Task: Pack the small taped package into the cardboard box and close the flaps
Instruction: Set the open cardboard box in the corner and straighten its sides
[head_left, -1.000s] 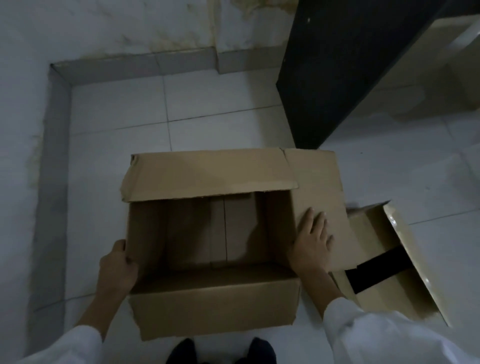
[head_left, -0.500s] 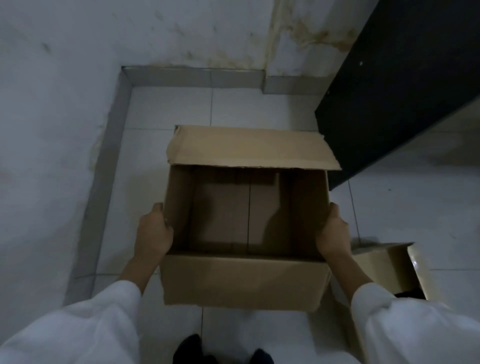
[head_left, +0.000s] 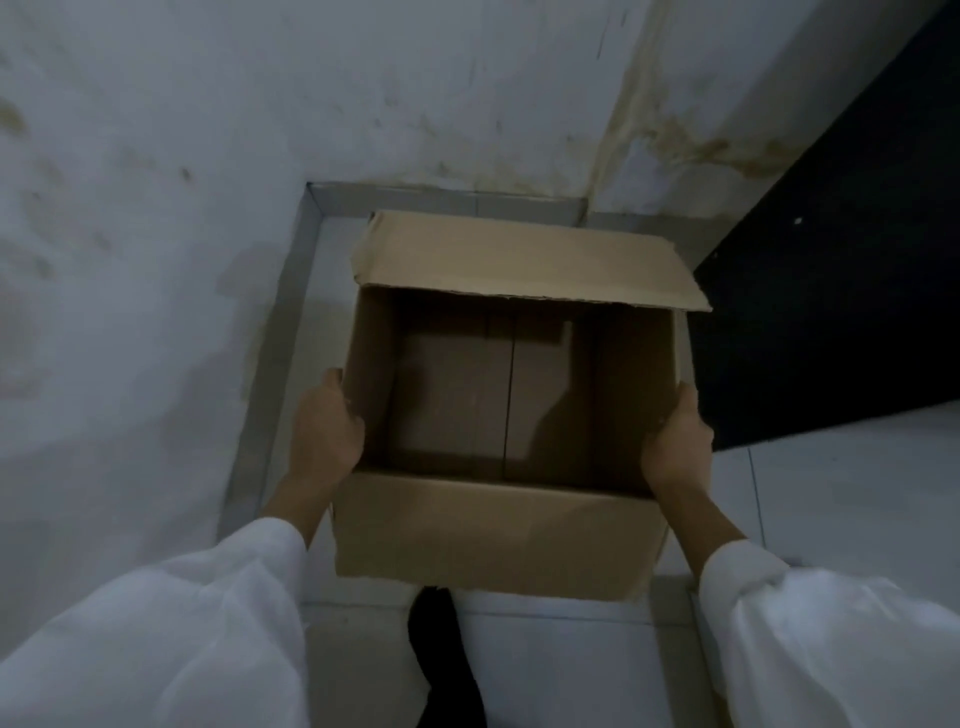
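A brown cardboard box (head_left: 493, 530) hangs in front of me, lifted off the tiled floor, its top open and its inside bare. The far flap (head_left: 519, 260) stands out away from me; the near flap hangs down the front. My left hand (head_left: 324, 436) grips the box's left wall, thumb over the rim. My right hand (head_left: 675, 447) grips the right wall the same way. The small taped package is not in view.
A stained white wall (head_left: 156, 208) runs along the left and the back, meeting the floor at a grey skirting (head_left: 275, 364). A black panel (head_left: 831, 286) stands close to the box's right side. A dark shoe (head_left: 441, 649) shows below the box.
Both hands have raised the box off the floor and carried it toward the wall corner. The smaller box at lower right has dropped out of view.
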